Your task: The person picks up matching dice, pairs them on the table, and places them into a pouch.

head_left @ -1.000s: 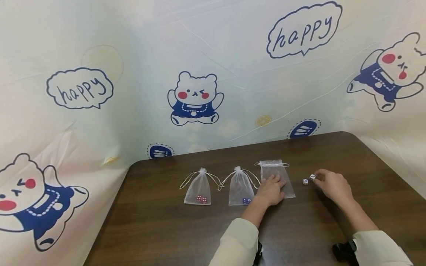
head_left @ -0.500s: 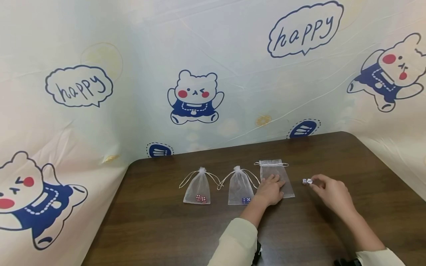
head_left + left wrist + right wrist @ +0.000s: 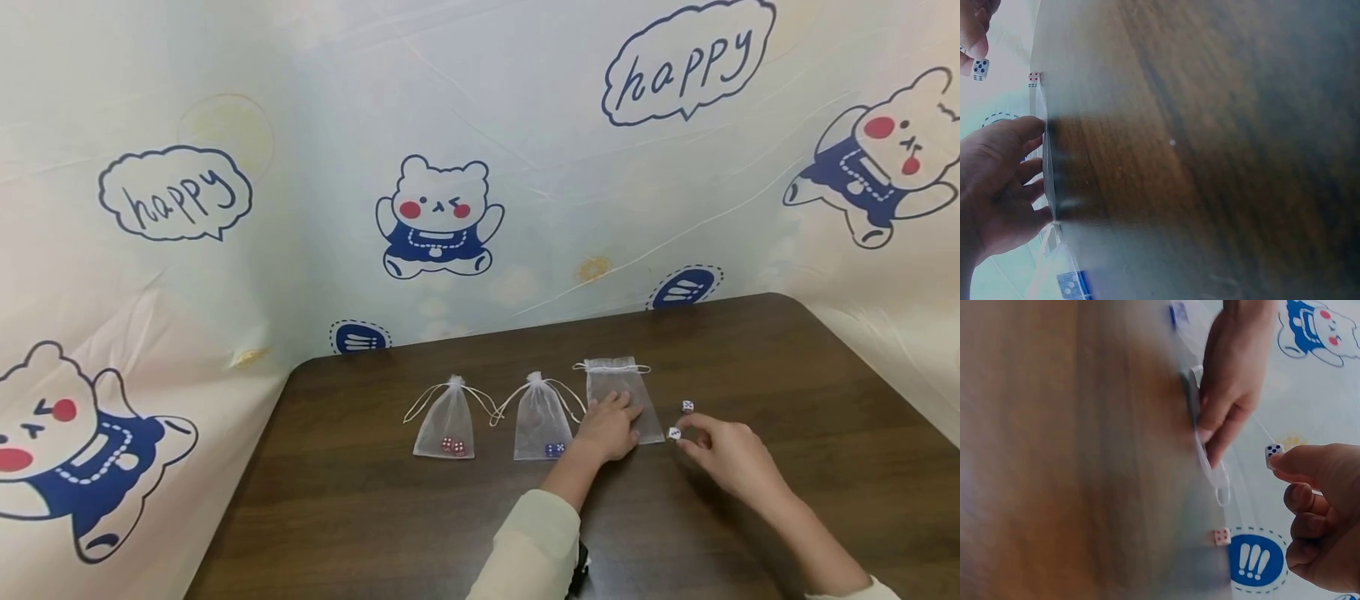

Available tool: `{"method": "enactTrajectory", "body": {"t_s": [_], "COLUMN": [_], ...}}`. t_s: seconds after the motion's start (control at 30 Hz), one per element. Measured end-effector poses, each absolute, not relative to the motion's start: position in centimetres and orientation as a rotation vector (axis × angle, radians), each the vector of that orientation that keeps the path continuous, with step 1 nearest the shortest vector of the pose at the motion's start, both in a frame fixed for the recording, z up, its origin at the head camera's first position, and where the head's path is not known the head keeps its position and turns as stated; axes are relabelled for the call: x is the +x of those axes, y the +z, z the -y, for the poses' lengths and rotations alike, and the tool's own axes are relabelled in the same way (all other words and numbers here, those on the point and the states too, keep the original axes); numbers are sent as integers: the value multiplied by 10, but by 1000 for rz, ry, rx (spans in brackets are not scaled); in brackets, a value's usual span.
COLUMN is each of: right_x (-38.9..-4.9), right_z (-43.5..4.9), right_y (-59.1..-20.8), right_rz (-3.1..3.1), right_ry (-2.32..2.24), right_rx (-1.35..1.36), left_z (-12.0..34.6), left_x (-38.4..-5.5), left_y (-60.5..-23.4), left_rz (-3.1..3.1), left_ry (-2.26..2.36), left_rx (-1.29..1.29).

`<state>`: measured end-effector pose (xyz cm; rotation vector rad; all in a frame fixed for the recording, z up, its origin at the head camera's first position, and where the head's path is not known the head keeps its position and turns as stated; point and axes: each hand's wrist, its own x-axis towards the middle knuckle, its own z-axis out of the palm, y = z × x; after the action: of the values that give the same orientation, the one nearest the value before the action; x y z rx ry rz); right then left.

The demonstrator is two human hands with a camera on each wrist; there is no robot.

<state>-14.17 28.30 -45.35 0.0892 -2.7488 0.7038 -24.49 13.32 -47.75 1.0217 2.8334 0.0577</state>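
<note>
My left hand (image 3: 611,427) rests with fairly straight fingers on a flat white mesh drawstring bag (image 3: 618,379), covering part of it. Just off that bag's lower right corner, my right hand (image 3: 731,454) pinches a white die (image 3: 675,433) between thumb and fingertips. In the right wrist view the pinched die (image 3: 1274,455) appears raised above the table, dark pips showing. A second white die (image 3: 687,406) lies on the table beyond the right fingertips; its pips look red in the right wrist view.
Two gathered mesh bags stand to the left: one with red dice (image 3: 453,447), the other with blue dice (image 3: 555,450). Their white cords spread across the brown tabletop (image 3: 360,500). A printed cloth (image 3: 525,125) hangs behind the table.
My right hand has carried the pinched die away from the other white die, leftward and nearer me, toward the flat bag's corner. My left hand has stayed on the bag.
</note>
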Motion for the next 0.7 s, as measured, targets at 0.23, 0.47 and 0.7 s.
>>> {"method": "enactTrajectory", "body": {"t_s": [0.23, 0.47, 0.7], "right_x": [-135, -135, -134], "right_z": [-269, -266, -267], "right_y": [-465, -471, -471], "right_rz": [2888, 2974, 3002], "right_ry": [784, 821, 859], "right_rx": [127, 146, 186], "left_z": [-134, -133, -133], "left_x": [-245, -245, -244], "left_y": [-477, -476, -476], "left_rz": [-2831, -2830, -2827], "left_ry": [72, 79, 85], "left_rx": [1009, 1001, 997]}}
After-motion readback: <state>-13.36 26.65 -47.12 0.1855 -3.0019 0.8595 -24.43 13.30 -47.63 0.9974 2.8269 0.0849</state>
